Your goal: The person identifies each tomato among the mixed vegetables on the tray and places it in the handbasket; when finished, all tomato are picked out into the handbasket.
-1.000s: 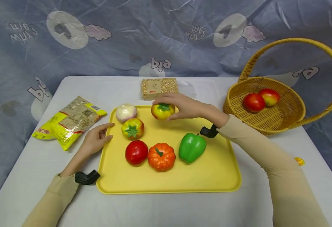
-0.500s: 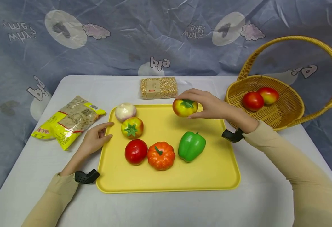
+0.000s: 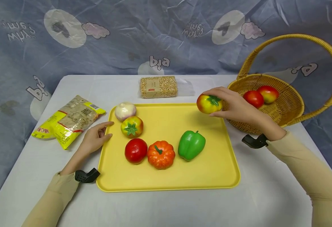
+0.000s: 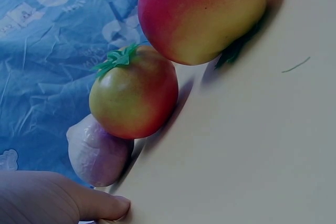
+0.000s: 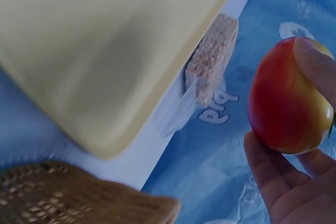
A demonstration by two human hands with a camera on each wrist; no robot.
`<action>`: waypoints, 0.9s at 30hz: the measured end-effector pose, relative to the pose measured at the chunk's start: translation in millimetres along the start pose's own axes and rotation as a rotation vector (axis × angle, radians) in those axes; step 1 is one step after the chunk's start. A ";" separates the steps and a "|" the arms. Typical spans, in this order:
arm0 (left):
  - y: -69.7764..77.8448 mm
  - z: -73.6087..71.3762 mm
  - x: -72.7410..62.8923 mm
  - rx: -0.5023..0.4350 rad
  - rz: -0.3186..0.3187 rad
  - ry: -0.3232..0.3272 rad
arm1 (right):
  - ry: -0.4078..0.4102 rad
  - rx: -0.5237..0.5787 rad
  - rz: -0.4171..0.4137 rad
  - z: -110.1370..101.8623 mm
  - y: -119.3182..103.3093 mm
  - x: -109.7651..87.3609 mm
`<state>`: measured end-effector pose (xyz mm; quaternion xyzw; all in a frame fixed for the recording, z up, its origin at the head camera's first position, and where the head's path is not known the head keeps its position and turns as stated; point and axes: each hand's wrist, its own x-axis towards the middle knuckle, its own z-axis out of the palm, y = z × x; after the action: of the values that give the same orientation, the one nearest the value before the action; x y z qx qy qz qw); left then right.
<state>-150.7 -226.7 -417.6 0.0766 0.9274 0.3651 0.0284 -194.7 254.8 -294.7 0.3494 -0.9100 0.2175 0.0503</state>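
My right hand (image 3: 238, 105) grips a red-and-yellow toy tomato (image 3: 209, 104) with a green leafy top, thumb on one side and fingers on the other. It is raised over the yellow tray's back right corner, close to the wicker basket (image 3: 293, 118). The right wrist view shows the held tomato (image 5: 286, 98) large. At the tray's left edge, my left hand (image 3: 93, 138) holds the rim of the tray (image 3: 205, 176). On the tray lie a garlic bulb (image 3: 125, 111), a second red-and-yellow tomato (image 3: 132, 127), a red tomato (image 3: 136, 151), an orange pumpkin (image 3: 161, 154) and a green bell pepper (image 3: 191, 145).
Two red fruits (image 3: 253, 99) lie inside the basket, whose tall handle (image 3: 331, 53) arches above it. Behind the tray is a clear bag of corn kernels (image 3: 158, 87). Yellow plastic packets (image 3: 72, 119) lie on the white table (image 3: 166, 208) to the left.
My right hand has carried the red-and-yellow tomato rightward from above the tray's back middle to its back right corner, beside the basket. The left hand has stayed in place.
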 end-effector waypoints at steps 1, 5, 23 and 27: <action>0.1 -0.1 0.1 0.000 0.002 0.000 | 0.016 -0.008 0.013 -1.3 2.8 -3.7; 0.5 -0.5 0.1 0.002 0.007 0.002 | 0.083 -0.026 0.052 -5.5 13.7 -16.8; 1.8 -0.4 -0.4 0.001 0.007 0.002 | 0.198 0.015 0.333 -18.8 55.2 -50.8; 1.5 -0.4 -0.6 0.002 0.002 0.000 | 0.194 -0.016 0.366 -16.0 68.5 -57.6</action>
<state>-150.0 -225.9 -416.3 0.0775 0.9277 0.3642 0.0281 -197.5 342.3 -319.0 0.1550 -0.9509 0.2483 0.1004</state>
